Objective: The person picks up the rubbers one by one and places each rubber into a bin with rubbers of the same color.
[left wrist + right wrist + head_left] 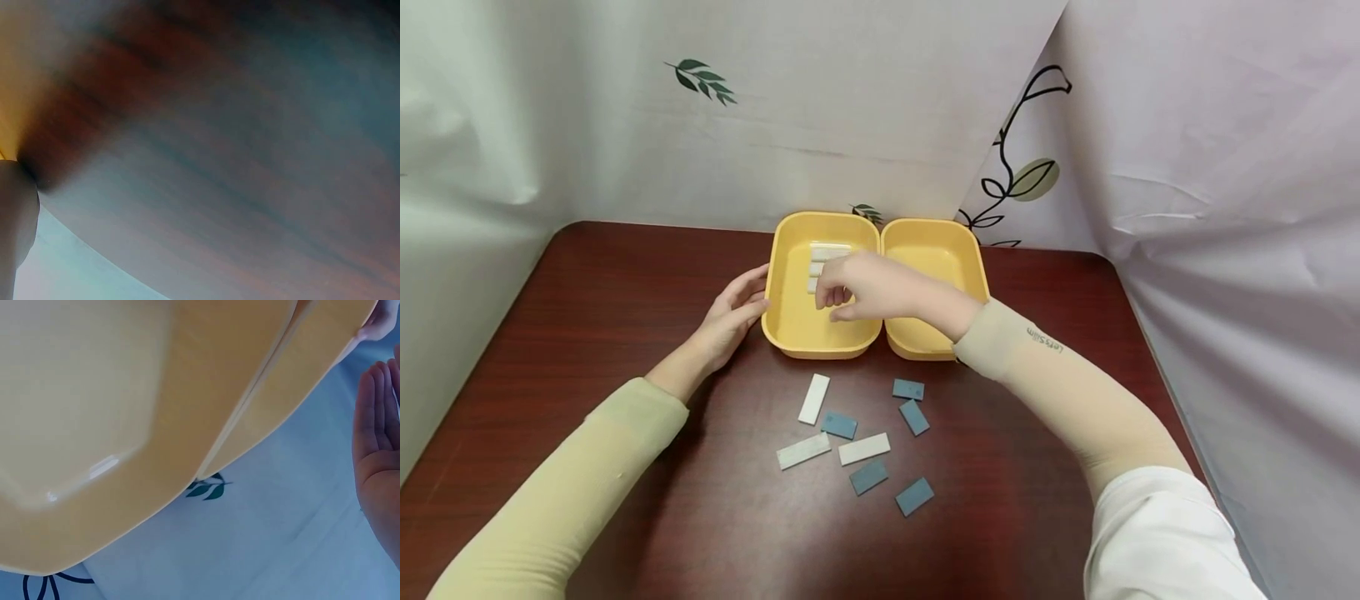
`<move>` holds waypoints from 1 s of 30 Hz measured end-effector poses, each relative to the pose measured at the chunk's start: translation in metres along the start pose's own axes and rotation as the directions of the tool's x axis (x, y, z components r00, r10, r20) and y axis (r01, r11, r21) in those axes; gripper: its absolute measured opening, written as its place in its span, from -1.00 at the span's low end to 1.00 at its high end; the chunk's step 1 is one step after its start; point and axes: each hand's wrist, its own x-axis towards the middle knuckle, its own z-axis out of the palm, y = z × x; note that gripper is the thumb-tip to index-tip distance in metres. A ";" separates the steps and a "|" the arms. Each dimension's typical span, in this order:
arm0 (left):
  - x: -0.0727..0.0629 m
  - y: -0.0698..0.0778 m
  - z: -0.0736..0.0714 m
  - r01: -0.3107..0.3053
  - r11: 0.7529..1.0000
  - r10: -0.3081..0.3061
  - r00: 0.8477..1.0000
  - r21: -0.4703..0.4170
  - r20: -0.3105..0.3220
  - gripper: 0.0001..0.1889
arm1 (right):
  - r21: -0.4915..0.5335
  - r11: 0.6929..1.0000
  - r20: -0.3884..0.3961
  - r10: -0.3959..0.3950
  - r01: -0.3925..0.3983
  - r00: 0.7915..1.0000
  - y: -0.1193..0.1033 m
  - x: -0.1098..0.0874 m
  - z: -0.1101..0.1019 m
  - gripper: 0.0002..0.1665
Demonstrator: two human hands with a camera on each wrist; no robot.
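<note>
Loosely bent, the fingers of the right hand [872, 287] point down over the three o'clock part of the first bin [786, 325], thumb apart from them; no tile shows in its grasp. Taking twelve as away from the person, the left hand [726, 329] touches that bin at nine o'clock, thumb by the rim, fingers relaxed along the outer wall. The left wrist view is mostly blur.

Within the first bin, toward twelve o'clock, three white tiles [827, 252] show in a row, partly hidden by the right hand. The second bin [925, 237], also yellow, stands just beside at three o'clock, with the right forearm crossing over it.

Out at six o'clock, on the dark red table [1022, 417], lie three white strips and five shorter blue tiles. Nearest the first bin is a white strip [814, 399] aimed at one o'clock; a blue tile [839, 425] lies near it at four. Two blue tiles lie close together farther toward three and four, and two more at five, nearest the person.

Beyond the table at twelve hangs a pale cloth [850, 92] with leaf prints.
</note>
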 end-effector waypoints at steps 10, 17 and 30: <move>0.000 0.001 -0.001 0.006 1.000 -0.006 1.000 0.008 0.000 -0.33 | -0.023 0.997 0.087 -0.072 0.074 0.994 -0.020 -0.013 0.019 -0.87; 0.001 0.001 0.000 0.014 1.000 -0.014 1.000 0.014 -0.001 -0.33 | 0.008 0.995 0.138 -0.102 0.102 0.985 -0.029 -0.023 0.033 -0.84; 0.002 0.001 0.000 0.004 1.000 -0.004 1.000 0.004 -0.001 -0.33 | 0.088 0.994 0.255 -0.086 0.066 0.963 -0.033 -0.039 0.053 -0.80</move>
